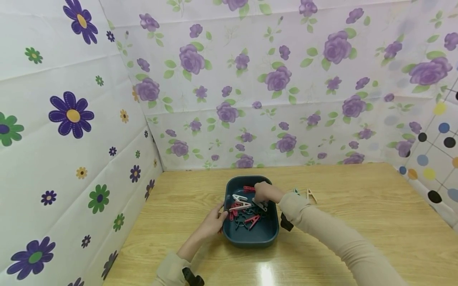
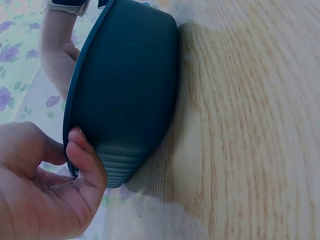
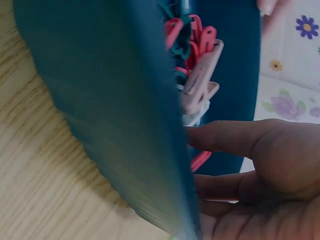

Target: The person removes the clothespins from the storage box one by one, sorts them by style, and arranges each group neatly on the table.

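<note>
A dark teal plastic basin [image 1: 264, 234] stands on the table, holding several clothespins. My left hand [image 1: 212, 222] grips its left rim, thumb and fingers on either side of the wall [image 2: 130, 75], as the left wrist view shows. The right hand [image 1: 265, 192] reaches over the far right rim into the basin; its fingertips are hidden behind the wall in the right wrist view. Just below those fingers lies a greyish clothespin [image 1: 260, 205]; whether they pinch it I cannot tell. White clothespins [image 1: 240, 206], red clothespins [image 1: 253, 221] and dark green ring-shaped pieces [image 1: 241, 221] lie around it.
Right of the basin, a beige clothespin [image 1: 311, 195] and a partly hidden green clothespin [image 1: 296, 191] are on the wooden table [image 1: 350, 202]. Something red [image 1: 220, 230] shows outside the basin by the left hand. Flowered sheets [image 1: 229, 113] hang at the back and left.
</note>
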A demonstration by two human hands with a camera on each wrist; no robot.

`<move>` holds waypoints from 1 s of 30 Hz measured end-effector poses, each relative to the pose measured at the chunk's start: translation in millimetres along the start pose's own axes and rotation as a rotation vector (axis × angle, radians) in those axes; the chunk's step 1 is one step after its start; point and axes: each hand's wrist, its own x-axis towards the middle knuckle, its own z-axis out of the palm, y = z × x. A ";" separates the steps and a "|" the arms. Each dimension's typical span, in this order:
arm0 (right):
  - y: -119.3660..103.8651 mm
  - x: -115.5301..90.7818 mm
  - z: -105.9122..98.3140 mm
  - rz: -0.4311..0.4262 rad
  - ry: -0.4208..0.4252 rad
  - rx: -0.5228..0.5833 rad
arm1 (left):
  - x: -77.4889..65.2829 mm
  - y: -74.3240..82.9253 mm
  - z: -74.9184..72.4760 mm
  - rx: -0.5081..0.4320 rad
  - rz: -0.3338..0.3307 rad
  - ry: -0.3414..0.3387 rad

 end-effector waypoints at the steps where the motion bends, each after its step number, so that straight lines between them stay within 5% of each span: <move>1: -0.5 0.0 2.0 0.002 0.002 -0.011 | -0.3 0.3 0.2 -0.001 -0.002 -0.001; 12: -3.9 -1.0 12.5 0.059 0.038 -0.024 | -1.6 2.3 1.2 0.001 -0.011 0.003; 30: 6.4 -14.4 1.8 -0.124 0.216 0.116 | -1.2 1.6 0.5 0.026 -0.023 0.009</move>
